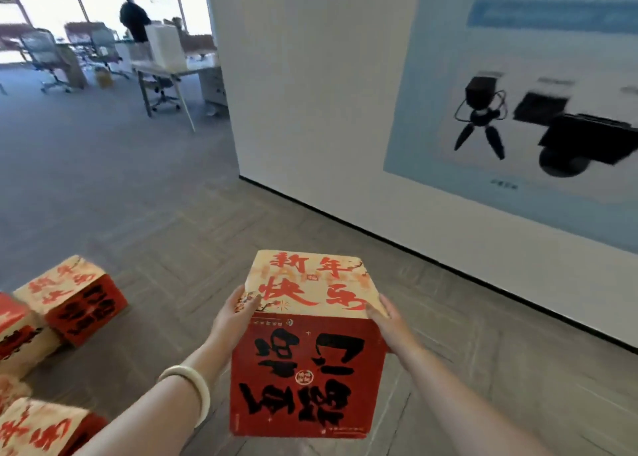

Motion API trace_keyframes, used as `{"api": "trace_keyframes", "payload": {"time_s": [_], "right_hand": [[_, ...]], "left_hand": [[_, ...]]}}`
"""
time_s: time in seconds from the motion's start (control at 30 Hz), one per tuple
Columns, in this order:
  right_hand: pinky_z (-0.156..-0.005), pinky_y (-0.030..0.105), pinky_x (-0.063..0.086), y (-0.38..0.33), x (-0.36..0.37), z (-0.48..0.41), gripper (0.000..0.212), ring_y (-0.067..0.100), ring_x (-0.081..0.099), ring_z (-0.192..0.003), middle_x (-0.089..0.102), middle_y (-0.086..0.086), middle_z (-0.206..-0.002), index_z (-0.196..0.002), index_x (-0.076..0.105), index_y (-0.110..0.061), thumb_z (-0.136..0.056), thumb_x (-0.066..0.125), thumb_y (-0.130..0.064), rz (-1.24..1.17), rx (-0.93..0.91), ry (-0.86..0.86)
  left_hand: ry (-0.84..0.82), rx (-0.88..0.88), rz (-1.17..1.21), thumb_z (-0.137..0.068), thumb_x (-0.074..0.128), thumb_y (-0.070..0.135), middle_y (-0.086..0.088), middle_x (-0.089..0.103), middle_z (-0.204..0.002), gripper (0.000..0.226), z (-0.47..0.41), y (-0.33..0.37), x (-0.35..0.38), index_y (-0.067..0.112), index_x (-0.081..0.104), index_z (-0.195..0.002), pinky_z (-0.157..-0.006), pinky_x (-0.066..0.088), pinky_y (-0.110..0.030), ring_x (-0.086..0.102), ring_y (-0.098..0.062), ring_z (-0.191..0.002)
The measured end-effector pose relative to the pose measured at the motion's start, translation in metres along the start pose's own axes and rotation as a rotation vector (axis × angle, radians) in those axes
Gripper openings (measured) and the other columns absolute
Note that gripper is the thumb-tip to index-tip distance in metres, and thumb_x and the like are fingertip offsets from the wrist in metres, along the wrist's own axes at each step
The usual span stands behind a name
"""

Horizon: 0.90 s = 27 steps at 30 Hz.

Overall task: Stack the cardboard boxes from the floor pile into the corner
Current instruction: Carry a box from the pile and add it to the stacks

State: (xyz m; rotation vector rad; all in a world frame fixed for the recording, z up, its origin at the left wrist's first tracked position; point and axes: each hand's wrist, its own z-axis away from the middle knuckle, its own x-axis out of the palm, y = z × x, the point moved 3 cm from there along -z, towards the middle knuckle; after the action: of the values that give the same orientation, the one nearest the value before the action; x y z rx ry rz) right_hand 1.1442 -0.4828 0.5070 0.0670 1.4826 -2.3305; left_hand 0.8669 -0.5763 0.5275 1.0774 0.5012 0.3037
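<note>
Floor [165, 214]: grey plank surface under and all round the grip, with no box visible on it ahead of the grip.
Wall [310, 93]: white, ahead and to the right of the grip. Its base line runs diagonally from far ahead to close on the right-hand side.
Poster [518, 58]: pale blue print on the wall, above and right of the grip.
Desks [172, 68]: far ahead and left of the grip, well apart from it, with a standing person beyond them.
Floor pile [74, 300]: red-and-tan printed boxes on the floor, left of the grip and below it, on the left hand's side.
Carried box [307, 352]: held off the floor between both hands. The tan top faces up and the red printed face is toward the person.
Box axis: near cubic, with no clear long axis. The top face tilts slightly away.
Left hand [234, 314]: grips the upper left edge, thumb over the top face.
Right hand [386, 321]: pressed flat on the upper right edge, fingers extended forward.
Bracelet [193, 390]: pale band on the left wrist.
Governing relation: the wall base lies forward and right of the grip, so the right hand is the nearer one.
Target corner: cannot be identified in this view.
Step in hand (judged): transport, with placement not yet begun.
</note>
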Motion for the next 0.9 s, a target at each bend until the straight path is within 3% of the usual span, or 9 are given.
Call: {"api": "trace_keyframes", "payload": {"time_s": [0.13, 0.3, 0.37, 0.47, 0.57, 0.67, 0.77, 0.9], "right_hand": [[-0.072, 0.026, 0.043, 0.003, -0.148, 0.003, 0.062, 0.025, 0.044, -0.126, 0.035, 0.007, -0.148, -0.148, 0.023, -0.024, -0.094, 0.049, -0.04, -0.044, 0.015, 0.154], [-0.086, 0.025, 0.036, 0.012, -0.306, 0.029, 0.063, 0.022, 0.045, -0.125, 0.041, 0.004, -0.143, -0.148, 0.025, -0.019, -0.094, 0.051, -0.038, -0.116, -0.014, 0.396], [-0.078, 0.026, 0.042, 0.019, -0.358, 0.045, 0.055, 0.016, 0.055, -0.104, 0.052, 0.003, -0.126, -0.141, 0.034, -0.016, -0.094, 0.053, -0.035, -0.194, -0.013, 0.479], [-0.061, 0.022, 0.043, 0.034, -0.427, 0.071, 0.041, 0.004, 0.054, -0.079, 0.059, 0.003, -0.113, -0.126, 0.046, -0.016, -0.092, 0.055, -0.036, -0.294, 0.011, 0.615], [-0.059, 0.022, 0.042, 0.052, -0.486, 0.093, 0.036, 0.005, 0.056, -0.08, 0.06, -0.002, -0.105, -0.122, 0.051, -0.017, -0.093, 0.053, -0.039, -0.317, 0.028, 0.738], [-0.058, 0.023, 0.042, 0.068, -0.537, 0.108, 0.041, 0.012, 0.059, -0.089, 0.063, 0.003, -0.115, -0.126, 0.051, -0.015, -0.093, 0.051, -0.039, -0.331, 0.057, 0.851], [-0.057, 0.022, 0.039, 0.08, -0.586, 0.116, 0.043, 0.015, 0.055, -0.091, 0.059, 0.008, -0.123, -0.13, 0.048, -0.012, -0.095, 0.049, -0.038, -0.331, 0.098, 0.97], [-0.07, 0.028, 0.043, 0.092, -0.649, 0.125, 0.048, 0.018, 0.053, -0.098, 0.057, 0.01, -0.126, -0.133, 0.045, -0.009, -0.095, 0.049, -0.038, -0.373, 0.15, 1.137]], "left_hand": [[-0.178, 0.038, -0.017, -0.09, 0.056, 0.041, -0.008, 0.051, -0.133, 0.06, 0.009, 0.06, 0.147, 0.028, 0.031, -0.143, -0.059, 0.046, -0.027, 0.059, -0.014, -0.082], [-0.364, 0.176, -0.121, -0.091, 0.055, 0.041, -0.009, 0.051, -0.133, 0.06, 0.037, 0.129, 0.31, 0.026, 0.032, -0.144, -0.071, 0.044, -0.029, 0.055, -0.018, -0.09], [-0.443, 0.22, -0.172, -0.092, 0.053, 0.041, -0.009, 0.05, -0.132, 0.058, 0.049, 0.152, 0.371, 0.026, 0.031, -0.144, -0.075, 0.043, -0.03, 0.053, -0.019, -0.091], [-0.598, 0.263, -0.206, -0.092, 0.052, 0.043, -0.005, 0.055, -0.122, 0.054, 0.068, 0.176, 0.46, 0.021, 0.037, -0.139, -0.082, 0.048, -0.036, 0.057, -0.021, -0.095], [-0.765, 0.289, -0.253, -0.091, 0.051, 0.046, -0.008, 0.063, -0.11, 0.045, 0.091, 0.192, 0.54, 0.017, 0.046, -0.126, -0.081, 0.052, -0.041, 0.063, -0.024, -0.091], [-0.905, 0.348, -0.289, -0.091, 0.051, 0.045, -0.009, 0.064, -0.11, 0.04, 0.108, 0.206, 0.618, 0.015, 0.051, -0.118, -0.086, 0.051, -0.044, 0.063, -0.026, -0.094], [-1.031, 0.389, -0.301, -0.091, 0.051, 0.045, -0.006, 0.062, -0.11, 0.042, 0.129, 0.225, 0.69, 0.015, 0.048, -0.122, -0.076, 0.052, -0.037, 0.063, -0.022, -0.09], [-1.192, 0.446, -0.298, -0.095, 0.049, 0.037, -0.004, 0.061, -0.102, 0.036, 0.162, 0.255, 0.782, 0.014, 0.049, -0.122, -0.06, 0.044, -0.027, 0.059, -0.014, -0.079]]}}
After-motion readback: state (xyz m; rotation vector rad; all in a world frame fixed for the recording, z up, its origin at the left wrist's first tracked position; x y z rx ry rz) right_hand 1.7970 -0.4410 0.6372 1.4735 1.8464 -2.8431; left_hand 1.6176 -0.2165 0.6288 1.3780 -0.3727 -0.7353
